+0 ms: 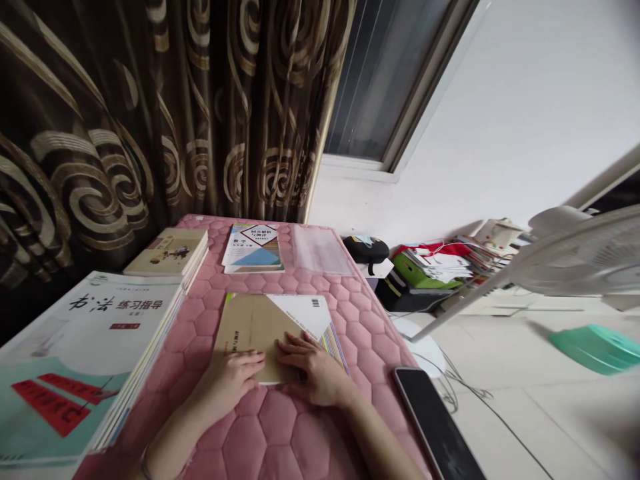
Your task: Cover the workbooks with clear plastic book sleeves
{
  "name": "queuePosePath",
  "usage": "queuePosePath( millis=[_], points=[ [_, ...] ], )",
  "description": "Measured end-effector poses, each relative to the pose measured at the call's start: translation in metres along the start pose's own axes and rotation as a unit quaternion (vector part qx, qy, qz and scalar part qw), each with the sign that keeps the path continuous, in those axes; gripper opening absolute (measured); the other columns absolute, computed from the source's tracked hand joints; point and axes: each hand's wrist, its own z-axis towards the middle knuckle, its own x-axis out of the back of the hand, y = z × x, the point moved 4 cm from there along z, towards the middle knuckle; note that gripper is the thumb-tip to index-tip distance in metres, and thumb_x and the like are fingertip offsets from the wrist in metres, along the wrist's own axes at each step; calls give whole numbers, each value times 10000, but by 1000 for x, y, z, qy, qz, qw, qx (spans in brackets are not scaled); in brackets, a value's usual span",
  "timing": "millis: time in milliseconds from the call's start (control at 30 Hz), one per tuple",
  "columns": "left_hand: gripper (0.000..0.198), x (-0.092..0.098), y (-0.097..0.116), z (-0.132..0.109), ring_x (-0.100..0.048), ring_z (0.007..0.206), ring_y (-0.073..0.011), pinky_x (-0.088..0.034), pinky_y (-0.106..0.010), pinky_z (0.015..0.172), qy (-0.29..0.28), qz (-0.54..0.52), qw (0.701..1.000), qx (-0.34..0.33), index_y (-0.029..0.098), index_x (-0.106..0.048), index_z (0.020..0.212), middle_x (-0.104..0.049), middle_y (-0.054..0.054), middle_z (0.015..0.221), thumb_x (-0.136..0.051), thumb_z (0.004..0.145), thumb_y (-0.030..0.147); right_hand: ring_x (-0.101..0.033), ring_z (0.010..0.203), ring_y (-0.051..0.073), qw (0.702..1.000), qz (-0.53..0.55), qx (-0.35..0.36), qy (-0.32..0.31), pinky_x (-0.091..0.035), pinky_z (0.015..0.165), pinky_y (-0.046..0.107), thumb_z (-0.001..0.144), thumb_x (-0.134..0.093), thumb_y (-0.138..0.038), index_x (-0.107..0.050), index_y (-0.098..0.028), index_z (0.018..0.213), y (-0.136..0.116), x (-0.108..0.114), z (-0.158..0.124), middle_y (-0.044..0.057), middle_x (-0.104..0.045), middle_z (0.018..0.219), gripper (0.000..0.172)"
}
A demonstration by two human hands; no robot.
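A book (255,327) lies in front of me on the pink quilted table cover (270,427). Its visible cover is tan and white, with a barcode near the top and coloured stripes at the right corner. On its lower left part rest the fingers of my left hand (233,377), stretched out and close together. My right hand (317,370) lies on the lower right part, fingers spread flat over the cover. Neither hand grips the book. Beyond it lies a small stack of workbooks (253,247), beside a clear plastic sleeve (320,250).
Tall stacks of books (125,347) and notebooks (167,252) stand along the left side. A phone (435,420) lies at the right edge. Past that edge are a white fan (590,253), cables, a green plastic stool (597,348) and piled papers (440,263). A patterned curtain (200,107) hangs behind.
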Motion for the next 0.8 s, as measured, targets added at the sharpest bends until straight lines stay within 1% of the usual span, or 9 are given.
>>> queuePosePath(
  millis=[133,233,400,467,500,567,667,800],
  points=[
    [407,4,1,3,-633,1177,-181,-506,-355,1025,-23,-20,999,14,223,-681,1195,-684,-45,1251,-574,830,81,-344,1419,320,1000,-5,-6,3,-193,1174,567,795,-723,-412,-600,-283,1326,-2,3,1,76,-477,1475,561],
    [376,5,0,4,-636,1173,-188,-510,-359,1020,-26,-38,999,17,212,-694,1173,-692,-49,1237,-566,840,95,-357,1414,310,1000,-5,-1,3,-201,1172,563,823,-695,-385,-605,-279,1319,-5,6,1,75,-495,1462,516],
    [336,1,-3,4,-649,1151,-180,-525,-334,1001,-10,-39,999,8,217,-705,1147,-716,-41,1200,-520,883,122,-361,1412,305,1000,-4,13,3,-189,1168,582,846,-657,-315,-612,-263,1302,-5,8,0,77,-521,1444,462],
    [314,-2,-4,4,-666,1121,-177,-536,-324,979,6,-23,1000,-5,205,-707,1123,-732,-45,1167,-489,910,134,-386,1400,288,1000,-10,27,10,-209,1167,559,878,-616,-288,-639,-269,1260,-4,7,0,65,-562,1408,383],
    [302,-3,-4,3,-681,1087,-176,-546,-321,958,20,-11,1000,-12,203,-709,1102,-741,-47,1142,-474,922,140,-422,1379,272,999,-15,36,15,-234,1163,534,902,-585,-274,-659,-271,1225,-4,7,-1,58,-598,1367,332],
    [279,-5,-3,2,-714,979,-169,-566,-304,889,54,18,998,-20,204,-709,1039,-759,-50,1063,-455,937,151,-526,1291,228,998,-28,52,30,-306,1135,463,950,-512,-246,-696,-267,1139,-4,6,0,50,-674,1245,264],
    [252,-8,-1,1,-716,815,-146,-561,-256,775,87,62,994,-26,199,-686,921,-750,-39,896,-444,939,131,-645,1090,182,995,-61,55,55,-414,1031,366,986,-458,-227,-717,-236,1016,-4,4,1,55,-733,1040,261],
    [242,-8,0,5,-679,673,-136,-518,-220,627,76,126,989,-17,187,-622,787,-689,-4,731,-450,918,78,-672,875,162,992,-98,38,69,-477,857,287,999,-447,-228,-710,-202,905,-6,3,4,54,-724,856,280]
  ],
)
